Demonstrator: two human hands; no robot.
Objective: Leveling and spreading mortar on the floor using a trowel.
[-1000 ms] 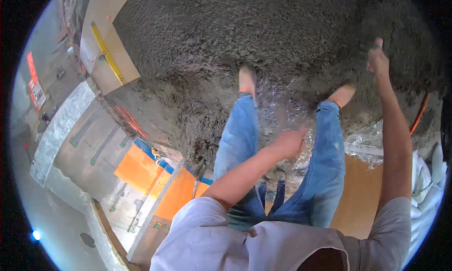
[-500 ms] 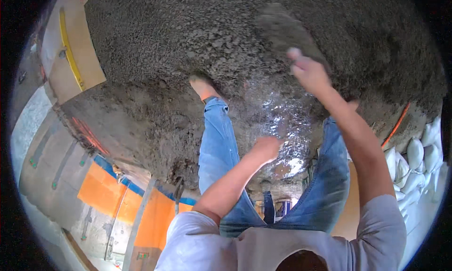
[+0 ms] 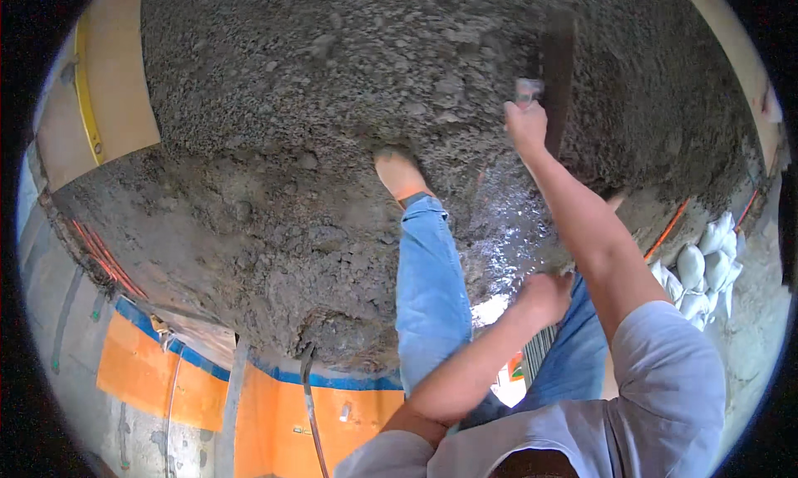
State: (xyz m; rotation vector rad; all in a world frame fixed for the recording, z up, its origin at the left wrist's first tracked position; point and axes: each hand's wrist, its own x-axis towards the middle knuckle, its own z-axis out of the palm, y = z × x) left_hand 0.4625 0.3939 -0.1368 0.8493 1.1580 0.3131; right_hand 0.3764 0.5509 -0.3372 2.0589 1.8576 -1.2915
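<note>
My right hand is closed round the handle of a long, flat trowel. The narrow dark blade stretches away from me over rough, wet grey concrete. To the right of the blade the concrete looks smoother; lumpy aggregate shows to its left. My left hand is curled into a fist beside my right knee, with no tool showing in it. Between my legs lies a shiny wet patch. My left bare foot presses into the wet concrete.
A tan board with a yellow level on it lies at the left. White sacks are piled at the right, near orange rods. A hose runs by an orange wall panel at the lower left.
The trowel has swung from a slanted position to nearly straight ahead and to the right. My left hand has moved right and lower, to my right knee. The view has shifted.
</note>
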